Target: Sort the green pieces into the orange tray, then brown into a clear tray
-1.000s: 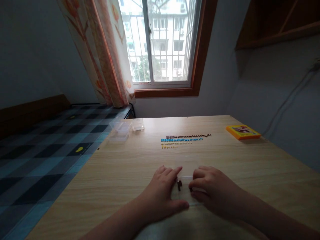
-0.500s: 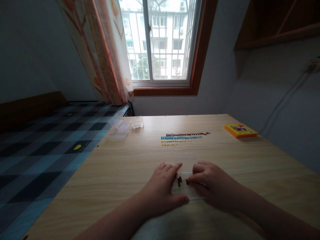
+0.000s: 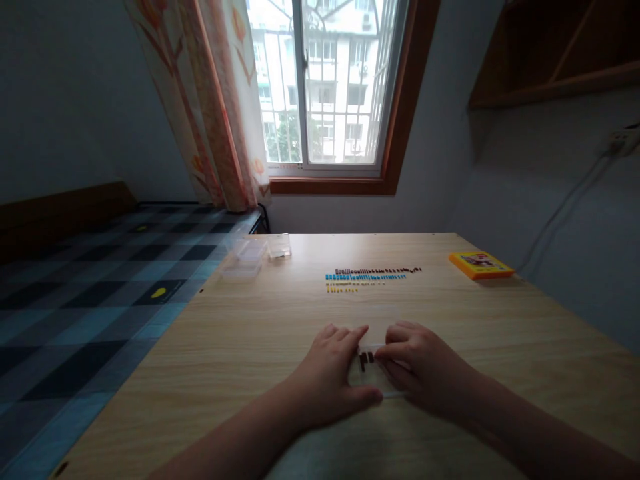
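Observation:
A shallow clear plastic tray [image 3: 385,389] lies on the table in front of me. My left hand [image 3: 333,370] rests along its left side, open, with the thumb at the near edge and the fingers stretched toward the far edge. Inside, at the left, sits a small dark brown brick [image 3: 363,362], and beside it is a second brown brick [image 3: 371,357]. My right hand [image 3: 413,357] covers the tray's right part, thumb and forefinger pinched at that second brick. The curled fingers hide anything beneath them.
Beyond the tray, rows of tiny brown, blue and yellow pieces [image 3: 365,277] lie on the wooden table [image 3: 250,347]. Clear plastic boxes [image 3: 245,259] stand at the far left. A yellow-orange box [image 3: 481,265] lies at the far right. A checked bed [image 3: 125,287] adjoins the left side.
The second brown brick has moved left, closer to the first one, with my right fingertips beside it. My left hand stays at the tray. The view has shifted slightly.

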`<control>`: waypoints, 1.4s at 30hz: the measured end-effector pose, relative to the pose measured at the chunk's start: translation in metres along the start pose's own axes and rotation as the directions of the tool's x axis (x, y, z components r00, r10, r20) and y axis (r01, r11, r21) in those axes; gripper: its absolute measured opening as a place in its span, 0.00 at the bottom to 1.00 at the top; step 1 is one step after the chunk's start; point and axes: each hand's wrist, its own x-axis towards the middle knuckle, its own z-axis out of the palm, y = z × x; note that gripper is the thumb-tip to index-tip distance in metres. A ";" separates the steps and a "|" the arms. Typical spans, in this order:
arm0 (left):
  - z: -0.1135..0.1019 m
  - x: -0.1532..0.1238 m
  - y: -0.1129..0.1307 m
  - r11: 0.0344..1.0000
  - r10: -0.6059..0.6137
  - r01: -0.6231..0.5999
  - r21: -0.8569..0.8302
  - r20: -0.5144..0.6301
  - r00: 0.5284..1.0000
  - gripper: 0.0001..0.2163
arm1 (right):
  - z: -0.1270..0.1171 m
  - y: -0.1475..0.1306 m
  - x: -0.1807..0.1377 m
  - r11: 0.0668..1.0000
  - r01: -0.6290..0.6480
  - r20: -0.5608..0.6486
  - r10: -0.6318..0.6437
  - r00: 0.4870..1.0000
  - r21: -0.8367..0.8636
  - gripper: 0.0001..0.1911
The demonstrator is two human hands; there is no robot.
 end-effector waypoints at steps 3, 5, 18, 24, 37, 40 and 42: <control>-0.001 0.000 0.001 1.000 -0.014 0.014 0.002 0.013 1.000 0.44 | 0.002 0.001 0.000 1.000 -0.006 0.017 0.006 1.000 -0.021 0.10; -0.001 0.000 0.002 1.000 -0.016 0.016 0.003 0.016 1.000 0.44 | 0.003 0.001 0.000 1.000 -0.006 0.025 0.007 1.000 -0.028 0.09; 0.000 0.000 0.001 1.000 -0.003 0.003 -0.005 0.001 1.000 0.44 | 0.004 0.000 0.000 0.999 -0.018 0.036 0.020 0.999 -0.046 0.11; 0.000 0.000 0.000 1.000 -0.002 0.002 0.002 -0.007 1.000 0.44 | 0.003 -0.001 0.000 0.998 -0.021 0.029 0.023 0.999 -0.051 0.11; -0.003 0.000 0.004 1.000 -0.015 0.015 -0.017 0.005 1.000 0.43 | -0.004 0.010 0.001 0.999 0.031 -0.143 -0.030 0.989 0.008 0.11; -0.004 -0.001 0.005 0.999 -0.027 0.027 -0.027 0.006 1.000 0.44 | -0.014 0.024 0.007 1.000 0.028 -0.269 -0.026 0.963 0.001 0.11; -0.004 -0.002 0.005 0.998 -0.045 0.045 -0.039 0.008 0.999 0.44 | -0.021 0.034 0.017 1.000 0.024 -0.314 -0.024 0.949 -0.005 0.11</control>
